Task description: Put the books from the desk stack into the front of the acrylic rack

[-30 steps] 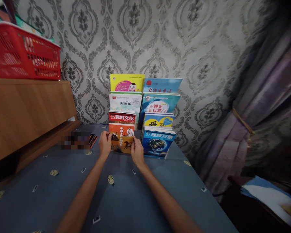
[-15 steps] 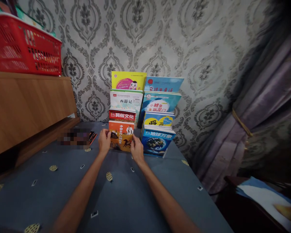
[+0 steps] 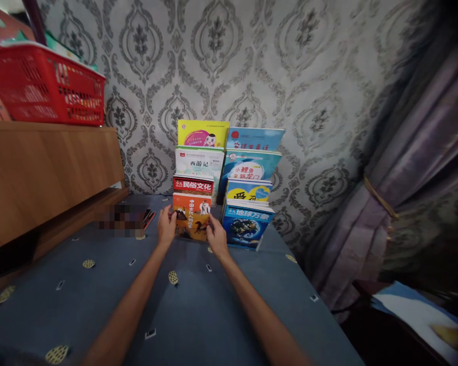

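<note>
An orange book (image 3: 191, 216) with horses on its cover stands upright at the front of the left stack of books. My left hand (image 3: 167, 226) is at its left edge with curled fingers, and my right hand (image 3: 217, 236) pinches its right edge. Close behind it rise a red book (image 3: 193, 186), a pale book (image 3: 199, 161) titled 西游记, and a yellow book (image 3: 203, 133). Beside my right hand, a blue book (image 3: 247, 227) with a globe fronts the right stack, with a yellow-and-blue book (image 3: 249, 191) and taller blue books behind it.
The books stand on a dark blue patterned cloth (image 3: 191, 315) against a wallpapered wall (image 3: 217, 66). On the left, a red basket (image 3: 76, 94) sits on a wooden cabinet (image 3: 53, 178). A blurred dark item (image 3: 124, 219) lies nearby. A curtain (image 3: 362, 218) hangs at right.
The view has shifted slightly, so the books and basket appear a little lower. Both hands stay at the sides of the orange book, which still stands in its place.
</note>
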`<state>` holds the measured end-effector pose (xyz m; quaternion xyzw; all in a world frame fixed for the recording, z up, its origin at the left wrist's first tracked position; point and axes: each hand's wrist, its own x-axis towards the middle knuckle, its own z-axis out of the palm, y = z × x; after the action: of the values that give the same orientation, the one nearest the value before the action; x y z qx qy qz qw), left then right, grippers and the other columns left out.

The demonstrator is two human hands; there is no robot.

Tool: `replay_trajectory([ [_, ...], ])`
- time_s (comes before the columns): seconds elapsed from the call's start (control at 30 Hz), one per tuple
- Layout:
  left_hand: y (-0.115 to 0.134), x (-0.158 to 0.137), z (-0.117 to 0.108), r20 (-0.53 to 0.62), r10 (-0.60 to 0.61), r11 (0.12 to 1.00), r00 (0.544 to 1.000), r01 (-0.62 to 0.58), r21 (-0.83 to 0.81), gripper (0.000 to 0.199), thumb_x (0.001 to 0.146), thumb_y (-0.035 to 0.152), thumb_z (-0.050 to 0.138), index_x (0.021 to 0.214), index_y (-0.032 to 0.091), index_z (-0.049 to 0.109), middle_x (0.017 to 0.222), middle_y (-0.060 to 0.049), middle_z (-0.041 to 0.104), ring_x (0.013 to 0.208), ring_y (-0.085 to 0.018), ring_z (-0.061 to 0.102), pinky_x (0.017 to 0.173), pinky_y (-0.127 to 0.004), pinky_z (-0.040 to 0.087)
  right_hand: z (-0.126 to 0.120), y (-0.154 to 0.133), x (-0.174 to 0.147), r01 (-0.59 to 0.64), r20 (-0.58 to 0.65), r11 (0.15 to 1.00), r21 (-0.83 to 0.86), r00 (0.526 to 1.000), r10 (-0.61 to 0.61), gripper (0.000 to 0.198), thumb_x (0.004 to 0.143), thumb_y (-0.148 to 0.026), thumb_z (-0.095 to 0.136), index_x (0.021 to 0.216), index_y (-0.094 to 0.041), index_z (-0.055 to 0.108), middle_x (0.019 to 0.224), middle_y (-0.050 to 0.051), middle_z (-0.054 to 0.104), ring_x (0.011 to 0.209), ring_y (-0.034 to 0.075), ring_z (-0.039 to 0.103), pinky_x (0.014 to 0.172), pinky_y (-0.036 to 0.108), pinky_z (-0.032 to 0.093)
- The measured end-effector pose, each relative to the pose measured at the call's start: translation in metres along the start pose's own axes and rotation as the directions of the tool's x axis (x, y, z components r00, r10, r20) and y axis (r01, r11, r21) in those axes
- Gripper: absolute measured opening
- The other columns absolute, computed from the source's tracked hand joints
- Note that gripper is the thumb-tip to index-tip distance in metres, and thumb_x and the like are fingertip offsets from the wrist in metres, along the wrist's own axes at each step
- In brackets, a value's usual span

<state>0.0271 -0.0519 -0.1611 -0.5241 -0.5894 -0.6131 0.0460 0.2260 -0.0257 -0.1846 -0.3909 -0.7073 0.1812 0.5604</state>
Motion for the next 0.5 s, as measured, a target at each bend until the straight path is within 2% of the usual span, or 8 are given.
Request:
replay_trajectory([
  [0.2, 0.0009, 0.0004, 0.0008, -0.022, -0.002, 1.0, 1.0, 0.002, -0.014, 0.027, 0.089, 0.02, 0.053, 0.113, 0.018, 0.067, 0.086, -0.005, 0.061, 0.082, -0.021, 0.059, 0.08, -0.036, 0.049, 0.0018, 0.0049, -0.0008, -0.029, 0.007, 0.999, 0.039, 1.0, 0.029, 0.052, 0.085, -0.024, 0.05, 0.135, -0.016, 0.062, 0.129, 0.013, 0.068, 0.117, 0.028, 0.065, 0.103, 0.046, 0.051],
  [0.5, 0.0011, -0.0002, -0.0013, 0.002, 0.005, 0.999, 1.0, -0.005, -0.054, 0.033, 0.087, 0.017, 0.055, 0.119, 0.02, 0.066, 0.087, -0.004, 0.063, 0.084, -0.021, 0.059, 0.082, -0.035, 0.049, 0.0028, 0.0055, -0.0003, -0.036, -0.002, 0.998, 0.045, 0.999, 0.036, 0.051, 0.085, -0.025, 0.052, 0.134, -0.016, 0.062, 0.131, 0.014, 0.067, 0.119, 0.029, 0.064, 0.105, 0.048, 0.049],
])
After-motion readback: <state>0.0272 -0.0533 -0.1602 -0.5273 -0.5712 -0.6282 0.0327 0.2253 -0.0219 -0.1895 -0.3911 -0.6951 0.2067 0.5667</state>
